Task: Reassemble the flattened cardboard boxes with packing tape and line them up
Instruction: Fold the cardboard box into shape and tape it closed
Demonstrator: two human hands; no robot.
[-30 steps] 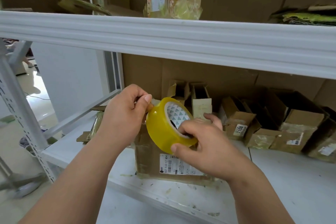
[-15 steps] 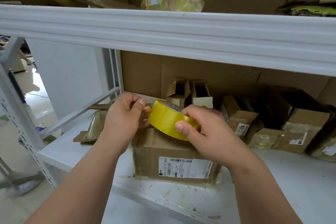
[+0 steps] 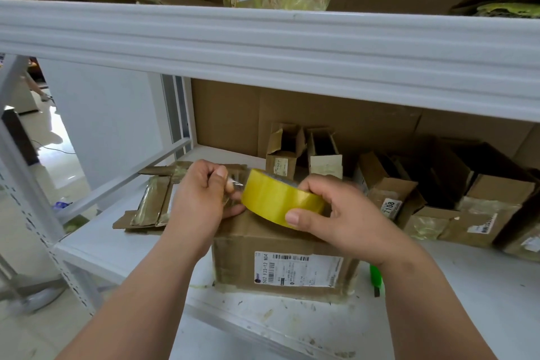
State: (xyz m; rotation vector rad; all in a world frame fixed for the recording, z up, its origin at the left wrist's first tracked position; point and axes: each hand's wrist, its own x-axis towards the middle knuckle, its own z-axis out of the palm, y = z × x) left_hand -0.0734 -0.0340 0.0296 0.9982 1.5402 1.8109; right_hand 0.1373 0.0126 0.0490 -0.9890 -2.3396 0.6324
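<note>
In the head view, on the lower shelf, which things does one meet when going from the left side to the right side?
Flattened cardboard → left hand pinching the tape end → yellow tape roll → right hand → green tool → open box labelled 7108.

A stockroom: white metal shelving [image 3: 263, 47] crosses the frame, cardboard boxes [image 3: 493, 207] with barcode labels [image 3: 390, 208] crowd the right and top, flattened cardboard [image 3: 146, 207] lies at left.

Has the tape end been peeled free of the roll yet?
Yes: the left hand pinches a clear strip lifted off the yellow tape roll.
</note>
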